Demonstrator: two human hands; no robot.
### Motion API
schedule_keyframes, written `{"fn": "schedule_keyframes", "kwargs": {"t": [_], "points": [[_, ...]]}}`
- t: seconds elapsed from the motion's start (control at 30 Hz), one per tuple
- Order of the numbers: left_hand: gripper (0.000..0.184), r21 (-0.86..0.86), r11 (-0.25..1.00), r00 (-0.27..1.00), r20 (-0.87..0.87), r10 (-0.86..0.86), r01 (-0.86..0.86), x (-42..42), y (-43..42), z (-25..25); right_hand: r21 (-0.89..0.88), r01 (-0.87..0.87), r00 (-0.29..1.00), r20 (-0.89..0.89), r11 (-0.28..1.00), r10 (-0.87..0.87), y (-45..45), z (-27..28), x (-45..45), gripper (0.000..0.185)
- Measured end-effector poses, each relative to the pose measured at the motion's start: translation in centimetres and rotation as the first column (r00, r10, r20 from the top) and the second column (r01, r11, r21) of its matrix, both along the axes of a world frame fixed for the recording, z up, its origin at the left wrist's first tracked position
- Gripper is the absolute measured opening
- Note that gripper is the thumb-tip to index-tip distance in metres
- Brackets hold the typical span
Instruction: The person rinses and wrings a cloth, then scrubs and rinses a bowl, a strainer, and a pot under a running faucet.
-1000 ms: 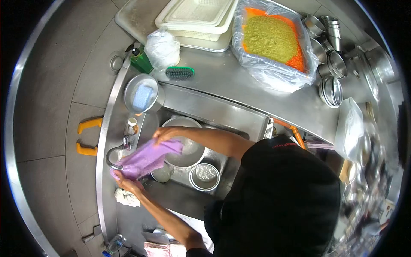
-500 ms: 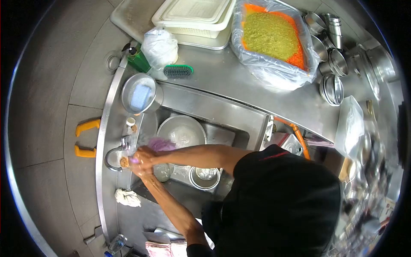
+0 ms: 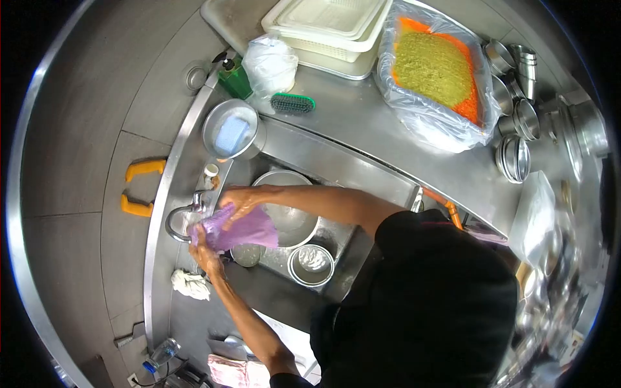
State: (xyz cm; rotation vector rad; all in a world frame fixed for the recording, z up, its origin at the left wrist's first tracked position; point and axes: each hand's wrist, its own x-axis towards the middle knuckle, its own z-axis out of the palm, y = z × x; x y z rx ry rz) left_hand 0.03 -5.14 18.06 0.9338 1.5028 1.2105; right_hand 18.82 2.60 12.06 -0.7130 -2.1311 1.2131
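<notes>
A wet purple cloth (image 3: 253, 231) is spread between my hands over the sink, beside the curved metal tap (image 3: 177, 223). My left hand (image 3: 206, 254) grips its near-tap edge, at the lower side. From above, my right hand (image 3: 240, 202) holds the cloth's upper part, with fingers bent over it. Behind the cloth, a large metal bowl (image 3: 294, 221) sits in the sink, partly hidden by my right forearm. Smaller round metal bowls (image 3: 311, 265) stand below it, and another round container (image 3: 246, 255) lies partly under the cloth.
A metal pot (image 3: 249, 145) with a blue sponge (image 3: 231, 134) stands at the sink's corner. Behind it are a green pump bottle (image 3: 233, 79), a brush (image 3: 293, 103) and a lined tub of green and orange food (image 3: 432, 68). A white rag (image 3: 191, 284) lies on the ledge.
The purple cloth was bunched between my closely joined hands; now it is opened out, with the hands apart. The whole view has shifted slightly.
</notes>
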Motion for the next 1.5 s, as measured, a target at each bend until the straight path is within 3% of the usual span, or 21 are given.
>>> {"fn": "schedule_keyframes", "kwargs": {"t": [0.13, 0.23, 0.3, 0.37, 0.4, 0.43, 0.47, 0.53, 0.6, 0.67, 0.77, 0.83, 0.87, 0.93, 1.0, 1.03, 1.2, 1.27, 1.33, 1.4, 1.5], "points": [[0.042, 0.132, 0.979, 0.983, -0.085, 0.164, -0.152, -0.3, -0.5, -0.6, 0.034, -0.050, 0.907, 0.421, 0.998, 0.031, 0.7, -5.0, 3.1, 0.049], [0.049, 0.132, 0.986, 0.982, 0.170, 0.080, -0.103, -1.0, -0.6, -1.8, -0.333, 0.213, 0.976, 0.118, 0.919, -0.184, 1.2, -6.6, 4.3, 0.049], [0.052, 0.160, 0.975, 0.948, 0.303, 0.101, -0.155, -1.6, 0.1, -5.6, -0.162, 0.420, 0.760, -0.475, 0.893, -0.443, 2.2, -9.7, 1.4, 0.045], [0.052, 0.064, 0.958, 0.868, 0.442, 0.225, -0.281, 0.2, 1.1, -5.8, 0.119, 0.425, 0.695, -0.678, 0.897, -0.240, 3.7, -12.8, -3.8, 0.038], [0.052, 0.063, 0.958, 0.869, 0.442, 0.224, -0.278, 0.0, 1.3, -6.2, -0.381, 0.180, 0.720, -0.577, 0.907, -0.385, 1.4, -7.1, -3.5, 0.034], [0.050, 0.078, 0.974, 0.826, 0.546, 0.138, -0.214, -0.5, 1.7, -7.4, -0.784, -0.071, 0.783, -0.427, 0.616, -0.452, -1.4, -0.8, -3.5, 0.029], [0.049, 0.103, 0.983, 0.766, 0.641, 0.051, -0.151, -1.3, 2.4, -9.0, -0.291, 0.266, 0.792, -0.477, 0.919, -0.380, -1.5, -2.3, -7.0, 0.024], [0.037, 0.172, 0.962, 0.827, 0.555, 0.084, -0.214, -3.1, 3.4, -12.8, -0.393, 0.140, 0.812, -0.480, 0.909, -0.333, -5.3, 2.7, -7.8, 0.027], [0.036, 0.091, 0.980, 0.818, 0.567, 0.097, -0.179, -1.4, 2.4, -10.1, 0.128, 0.368, 0.899, -0.302, 0.921, -0.317, -6.7, 3.3, -9.0, 0.024], [0.036, 0.017, 0.990, 0.809, 0.578, 0.106, -0.142, 0.8, 1.6, -6.4, 0.017, 0.272, 0.920, -0.297, 0.962, -0.255, -5.4, 2.3, -8.7, 0.025], [0.035, -0.064, 0.993, 0.803, 0.584, 0.121, -0.103, 0.0, 1.5, -6.8, -0.252, 0.595, 0.733, -0.221, 0.763, -0.644, -3.9, 1.1, -9.6, 0.020], [0.037, 0.581, 0.711, 0.205, 0.699, -0.685, 0.396, -3.9, 3.6, -11.9, -0.069, 0.500, 0.823, -0.271, 0.863, -0.499, -5.4, 0.9, -9.9, 0.019], [0.037, 0.583, 0.712, 0.206, 0.698, -0.686, 0.393, -4.8, 3.2, -12.9, 0.117, 0.384, 0.896, -0.285, 0.916, -0.339, -6.4, 0.8, -10.1, 0.018], [0.037, 0.286, 0.902, 0.696, 0.574, -0.432, 0.323, -3.1, 1.6, -10.9, 0.136, 0.321, 0.897, -0.362, 0.937, -0.255, -6.2, -0.8, -10.1, 0.022], [0.037, 0.025, 0.997, 0.975, 0.209, -0.076, 0.073, -2.0, -0.3, -8.2, 0.099, 0.444, 0.876, -0.254, 0.890, -0.409, -4.8, -0.2, -9.2, 0.025], [0.037, -0.128, 0.990, 0.960, 0.264, 0.090, -0.058, -1.5, -0.3, -7.0, -0.220, 0.473, 0.865, -0.067, 0.853, -0.497, -3.7, 0.4, -9.6, 0.035], [0.049, 0.047, 0.978, 0.864, 0.462, -0.201, 0.203, -1.8, -2.0, -5.3, -0.135, 0.457, 0.881, -0.068, 0.879, -0.468, -1.0, 0.5, -9.4, 0.056], [0.049, -0.025, 0.971, 0.941, 0.255, -0.223, 0.237, -0.4, -1.6, -3.4, 0.037, 0.380, 0.925, -0.035, 0.924, -0.379, -1.6, 1.0, -9.1, 0.059], [0.040, -0.050, 0.976, 0.970, 0.133, -0.205, 0.213, -0.4, -1.2, -3.1, -0.163, 0.248, 0.967, 0.095, 0.955, -0.235, -1.1, 1.7, -7.5, 0.063], [0.024, -0.119, 0.975, 0.979, 0.110, -0.174, 0.187, -1.1, -0.3, -3.6, -0.272, 0.072, 0.982, -0.149, 0.960, -0.116, -0.9, 1.4, -6.5, 0.067], [0.027, 0.049, 0.980, 0.981, 0.017, -0.196, 0.195, -0.4, -0.2, -4.6, -0.298, 0.092, 0.973, -0.174, 0.950, -0.149, -2.3, -0.3, -4.9, 0.072]]}}
